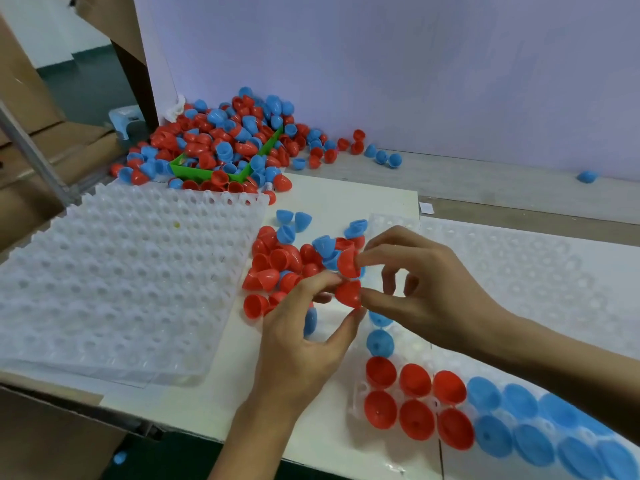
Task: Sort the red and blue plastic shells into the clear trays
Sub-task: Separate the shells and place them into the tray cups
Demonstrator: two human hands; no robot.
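White table (346,199), glossy red half-dome shells (349,295), hollow, smooth, thin-walled

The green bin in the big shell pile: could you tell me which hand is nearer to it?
Left. The left hand lies below the green bin; the right hand sits farther right. Neither touches it.

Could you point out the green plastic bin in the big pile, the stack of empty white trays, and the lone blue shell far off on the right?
Green plastic bin (194,172): head view, front rim.
Stack of empty white trays (121,271): head view, top tray's dimpled middle.
Lone blue plastic shell (587,176): head view, its dome.
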